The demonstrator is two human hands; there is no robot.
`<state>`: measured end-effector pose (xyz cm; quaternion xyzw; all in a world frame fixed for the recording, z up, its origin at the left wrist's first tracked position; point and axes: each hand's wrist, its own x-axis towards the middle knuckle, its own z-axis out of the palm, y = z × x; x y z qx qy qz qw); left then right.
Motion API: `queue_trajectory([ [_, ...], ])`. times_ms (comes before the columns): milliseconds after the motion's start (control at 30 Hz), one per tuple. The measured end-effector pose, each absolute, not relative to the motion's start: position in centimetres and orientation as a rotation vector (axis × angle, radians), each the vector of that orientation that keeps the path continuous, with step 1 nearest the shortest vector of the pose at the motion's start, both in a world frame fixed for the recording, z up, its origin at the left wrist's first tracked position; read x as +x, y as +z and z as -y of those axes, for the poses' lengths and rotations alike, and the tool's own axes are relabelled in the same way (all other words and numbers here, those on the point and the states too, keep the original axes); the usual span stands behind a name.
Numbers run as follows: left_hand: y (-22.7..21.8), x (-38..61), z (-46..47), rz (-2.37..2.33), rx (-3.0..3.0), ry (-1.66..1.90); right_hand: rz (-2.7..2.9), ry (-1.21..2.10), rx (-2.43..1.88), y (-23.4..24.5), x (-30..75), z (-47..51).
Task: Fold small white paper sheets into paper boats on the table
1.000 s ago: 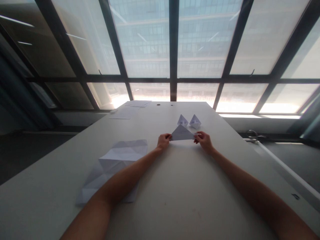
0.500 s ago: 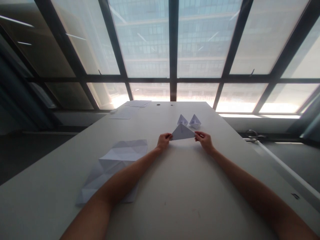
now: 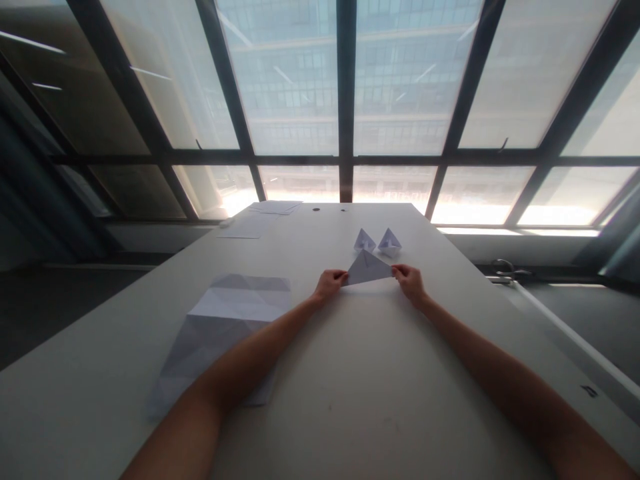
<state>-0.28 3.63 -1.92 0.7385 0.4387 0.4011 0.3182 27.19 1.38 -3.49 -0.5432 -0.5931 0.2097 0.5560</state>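
Observation:
A white paper folded into a triangle [image 3: 369, 269] stands just above the white table [image 3: 350, 373], its point up. My left hand [image 3: 329, 284] pinches its left corner. My right hand [image 3: 409, 281] pinches its right corner. Both hands have their fingers closed on the paper. Right behind the triangle sit two small folded paper boats, one on the left [image 3: 365, 241] and one on the right [image 3: 389, 243].
A large creased sheet of paper [image 3: 223, 333] lies flat on the table's left side, partly under my left forearm. Flat sheets [image 3: 260, 219] lie at the far left end by the window. A metal fitting [image 3: 507, 272] sits on the ledge to the right.
The triangle and both hands have shifted slightly to the right. The raised part of the creased sheet on the left has settled flatter.

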Motion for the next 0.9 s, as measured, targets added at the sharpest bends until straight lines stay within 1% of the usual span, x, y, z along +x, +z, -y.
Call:
queue_trajectory([
  [133,-1.8,0.0,-3.0,-1.125,2.058,0.951,1.415,0.436,-1.395,-3.8,27.5,-1.7],
  [333,-1.1,0.2,-1.4,-1.068,2.52,0.65,1.527,0.332,-1.594,-3.8,27.6,-1.1],
  [433,-0.9,0.2,-0.9,-1.083,2.738,0.572,1.58,0.265,-1.664,-3.4,27.4,-0.5],
  [567,-0.8,0.3,-0.8,-0.89,2.904,0.448,1.715,-0.022,-1.796,-2.7,26.8,0.7],
  [633,-0.7,0.3,-0.8,-0.773,2.919,0.37,1.827,-0.108,-1.832,-2.5,26.2,1.3],
  [767,-0.5,0.2,-0.5,-0.784,2.907,0.453,1.988,-0.129,-1.732,-2.3,24.6,2.3],
  [900,-0.2,0.2,0.1,-0.844,2.92,0.516,2.108,-0.015,-1.544,-2.3,23.3,2.6],
])
